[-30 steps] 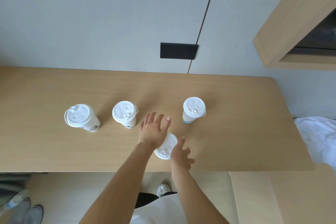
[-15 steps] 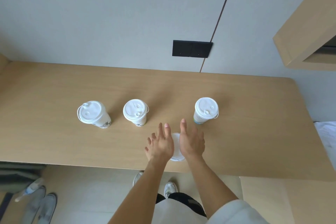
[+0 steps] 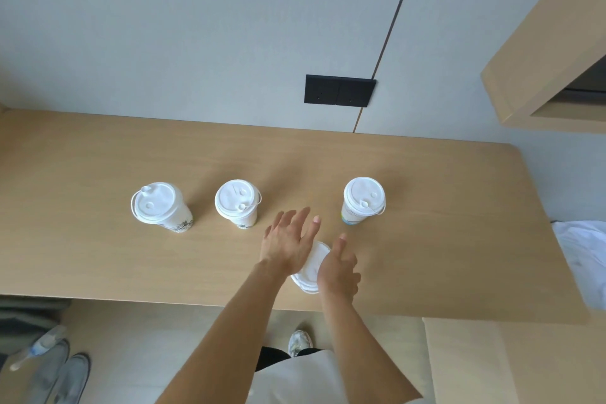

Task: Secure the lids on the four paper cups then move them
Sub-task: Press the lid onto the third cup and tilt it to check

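Grey wall (image 3: 196, 26) fills the top, with a black socket plate (image 3: 339, 90) at about 12 o'clock. A wood cabinet (image 3: 541, 52) juts in at 2 o'clock. Light wood surface (image 3: 98, 256) runs across the middle. Floor (image 3: 137, 338) shows below, grey shoes (image 3: 62, 377) at 8 o'clock, white cloth (image 3: 583, 256) at 3 o'clock.

Two bare forearms come up from 6 o'clock. Left hand (image 3: 288, 243) is flat with fingers spread, its grip loose and open, palm over the left part of the near cup's lid. Right hand (image 3: 337, 269) sits on the lid's right side, fingers partly curled, index pointing up; cannot tell whether it grips the rim or just rests on it.

Near cup (image 3: 310, 267) stands near the front edge of the surface, just right of centre, mostly hidden by both hands, only its white lid showing between them.

Three other lidded cups stand upright in a row farther back, well apart from each other: left cup (image 3: 160, 207) at 9 o'clock, middle cup (image 3: 236, 202) at 10 o'clock of the hands, right cup (image 3: 362, 200) at 1 o'clock of the hands. Each has a white lid on top.
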{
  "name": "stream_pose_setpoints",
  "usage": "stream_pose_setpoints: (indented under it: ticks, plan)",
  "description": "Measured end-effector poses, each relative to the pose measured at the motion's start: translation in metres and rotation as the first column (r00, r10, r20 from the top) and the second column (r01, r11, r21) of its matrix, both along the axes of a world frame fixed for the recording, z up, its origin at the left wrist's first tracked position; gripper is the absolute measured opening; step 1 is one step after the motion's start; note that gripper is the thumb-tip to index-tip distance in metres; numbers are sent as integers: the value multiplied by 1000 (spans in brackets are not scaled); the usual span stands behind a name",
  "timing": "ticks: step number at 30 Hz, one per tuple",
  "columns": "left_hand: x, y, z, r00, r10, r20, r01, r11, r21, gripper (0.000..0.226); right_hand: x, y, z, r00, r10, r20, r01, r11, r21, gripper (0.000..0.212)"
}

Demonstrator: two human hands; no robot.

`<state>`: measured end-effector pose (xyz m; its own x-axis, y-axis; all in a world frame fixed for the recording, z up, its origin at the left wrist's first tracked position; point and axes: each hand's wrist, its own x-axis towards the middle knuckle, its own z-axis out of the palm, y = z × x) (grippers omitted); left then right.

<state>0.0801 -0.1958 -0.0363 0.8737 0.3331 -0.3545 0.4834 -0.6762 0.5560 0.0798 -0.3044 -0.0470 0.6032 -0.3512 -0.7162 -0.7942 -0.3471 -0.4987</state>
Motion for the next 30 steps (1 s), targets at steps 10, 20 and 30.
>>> stream_pose_setpoints:
  ticks: [10,20,30]
  plan:
    - [-16,-16,15,964,261,-42,-262,965,-21,92,22,-12,6,974,156,162,-164,986,40,81]
    - [-20,-36,0,903,394,-171,-403,915,-25,70,30,9,7,871,396,292,-375,918,-126,99]
    - [-7,-14,1,995,103,-7,-103,993,52,88,12,8,1,967,72,246,-78,997,11,66]
